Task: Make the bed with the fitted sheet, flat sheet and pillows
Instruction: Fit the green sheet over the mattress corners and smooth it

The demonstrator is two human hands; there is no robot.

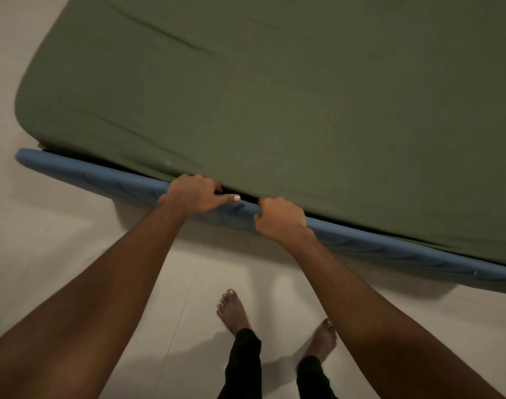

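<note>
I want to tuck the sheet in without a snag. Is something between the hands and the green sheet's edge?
Nothing visible does. The left hand and the right hand are both at the edge of the green sheet, by the dark gap above the blue bed frame. Their fingertips are hidden.

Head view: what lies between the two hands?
In the head view, a stretch of blue bed rail and the dark gap above it, under the edge of the green fitted sheet, lie between the left hand and right hand.
</note>
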